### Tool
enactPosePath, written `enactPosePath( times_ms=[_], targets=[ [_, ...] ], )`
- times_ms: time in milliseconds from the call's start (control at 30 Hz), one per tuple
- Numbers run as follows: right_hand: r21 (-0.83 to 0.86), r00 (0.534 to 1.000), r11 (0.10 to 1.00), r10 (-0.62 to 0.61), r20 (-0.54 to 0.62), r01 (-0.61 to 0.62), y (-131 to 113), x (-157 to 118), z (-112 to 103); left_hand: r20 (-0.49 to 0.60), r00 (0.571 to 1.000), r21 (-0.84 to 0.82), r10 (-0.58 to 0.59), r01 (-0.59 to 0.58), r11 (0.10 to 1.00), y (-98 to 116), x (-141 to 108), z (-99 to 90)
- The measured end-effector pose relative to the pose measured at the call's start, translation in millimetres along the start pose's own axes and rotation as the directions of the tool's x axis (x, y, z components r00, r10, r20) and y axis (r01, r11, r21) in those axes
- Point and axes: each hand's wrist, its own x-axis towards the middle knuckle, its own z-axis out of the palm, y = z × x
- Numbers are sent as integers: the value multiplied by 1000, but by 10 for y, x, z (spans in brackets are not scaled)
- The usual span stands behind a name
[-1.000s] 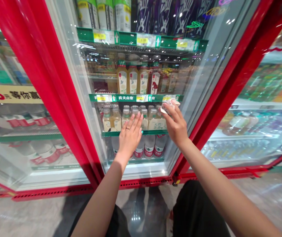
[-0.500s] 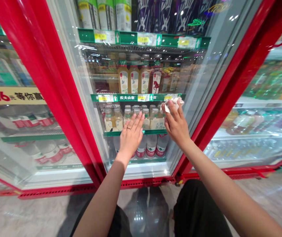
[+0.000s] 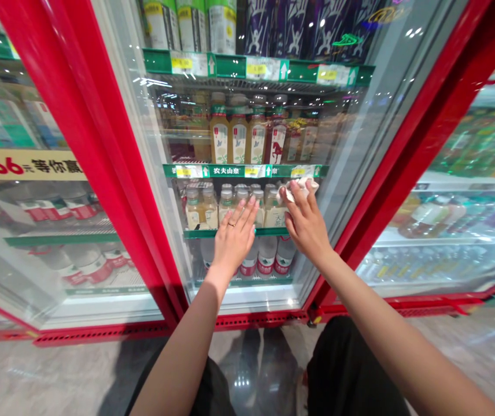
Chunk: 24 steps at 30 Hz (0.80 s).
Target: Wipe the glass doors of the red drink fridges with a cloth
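My left hand (image 3: 234, 234) lies flat against the glass door (image 3: 338, 138) of a drinks fridge, fingers stretched out, with a ring on one finger. To its right, my right hand (image 3: 306, 222) presses a crumpled white cloth (image 3: 312, 186) to the same glass, under its fingertips. The cloth sits just below a green shelf edge (image 3: 225, 171) seen through the door. Behind the glass, short bottles (image 3: 208, 205) of pale drink stand in a row, partly hidden by both hands.
Red frames (image 3: 100, 173) border the door on both sides. Taller bottled drinks (image 3: 239, 136) and cans (image 3: 191, 26) fill the upper shelves; water bottles (image 3: 266, 257) stand low down. Another fridge of bottles (image 3: 433, 216) is at the right. My legs (image 3: 351, 364) are on the shiny floor (image 3: 256, 358).
My right hand and the white cloth have slid slightly left and down over the glass. My left hand stays flat on the door, and the view has shifted a little.
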Motion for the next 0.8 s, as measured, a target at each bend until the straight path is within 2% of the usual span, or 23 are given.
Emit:
enactPosePath(
  times_ms=[200, 300, 400, 500, 700, 800],
  targets=[
    [11, 993, 995, 103, -59, -102, -62, -87, 16, -41, 998, -24, -41, 40, 999, -16, 32, -50],
    [22, 997, 998, 63, -38, -62, -134, -38, 46, -45, 996, -56, -80, 78, 995, -35, 31, -56],
    [17, 1000, 1000, -1, -3, 1, -137, 193, 12, -58, 992, -74, -108, 104, 992, -60, 20, -38],
    [10, 999, 1000, -12, -34, 12, -111, 365, -38, -75, 990, -61, -121, 117, 991, -87, 9, -28],
    [27, 997, 999, 29, -66, -27, -138, 219, -17, -29, 989, -11, -143, 143, 990, -122, -19, -80],
    [35, 998, 999, 23, -51, -21, -185, 267, -19, -24, 989, -5, -144, 144, 990, -142, -50, -108]
  ],
)
